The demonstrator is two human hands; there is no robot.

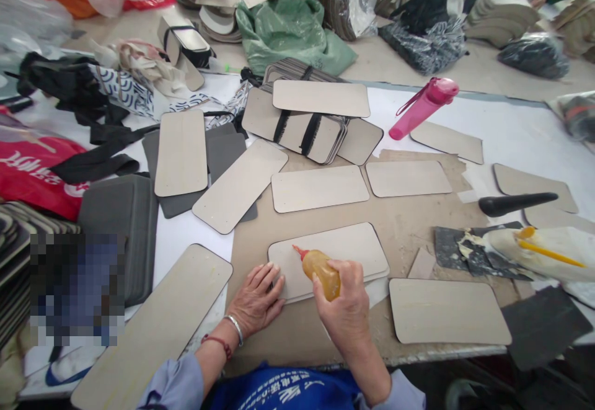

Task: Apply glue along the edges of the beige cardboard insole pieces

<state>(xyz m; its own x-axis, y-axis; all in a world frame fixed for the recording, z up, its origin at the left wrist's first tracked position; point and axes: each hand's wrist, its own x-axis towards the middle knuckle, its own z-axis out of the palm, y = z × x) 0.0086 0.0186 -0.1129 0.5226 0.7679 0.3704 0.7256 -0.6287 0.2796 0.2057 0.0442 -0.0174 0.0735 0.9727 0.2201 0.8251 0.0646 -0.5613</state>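
My right hand (344, 301) is wrapped round an amber squeeze bottle (323, 273) with a red nozzle. The nozzle tip points left, over the upper left part of a beige rounded board (357, 245). At the left edge of that board lies my left hand (258, 298), palm down, its fingers spread a little. A second board edge shows just under the first. Beyond them are two more beige boards (320, 188) (408, 178), side by side. Another beige board (449, 311) rests to the right of my right hand.
A long board (158, 329) lies at front left, near dark grey pads (118, 236). Banded boards (307, 134) and a pink bottle (423, 109) stand further back. A black-handled tool (515, 203) and a glue-smeared dark sheet (449, 249) are at right.
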